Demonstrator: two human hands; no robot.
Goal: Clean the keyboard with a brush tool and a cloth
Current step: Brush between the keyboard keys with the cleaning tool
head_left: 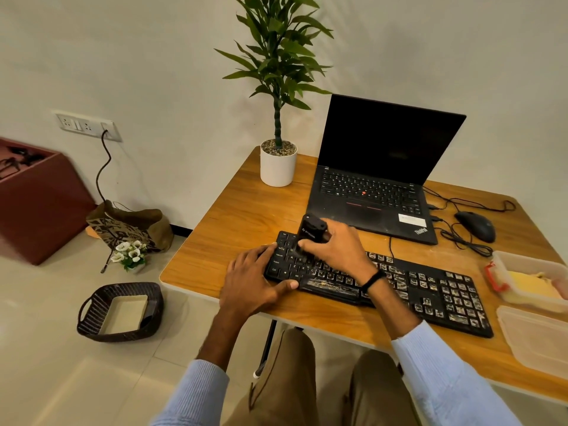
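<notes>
On the wooden table [246, 210] by the wall [153, 56] sit keyboard [430, 290], laptop [368, 192], plant [278, 72].

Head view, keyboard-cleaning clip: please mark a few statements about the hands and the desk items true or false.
1. The right hand grips the brush tool over the left part of the keyboard. True.
2. The left hand holds a cloth. False: it holds nothing and rests on the keyboard's left end, fingers laid flat.
3. The laptop is closed. False: it stands open behind the keyboard, its screen dark.
4. The mouse lies to the right of the laptop. True.
</notes>
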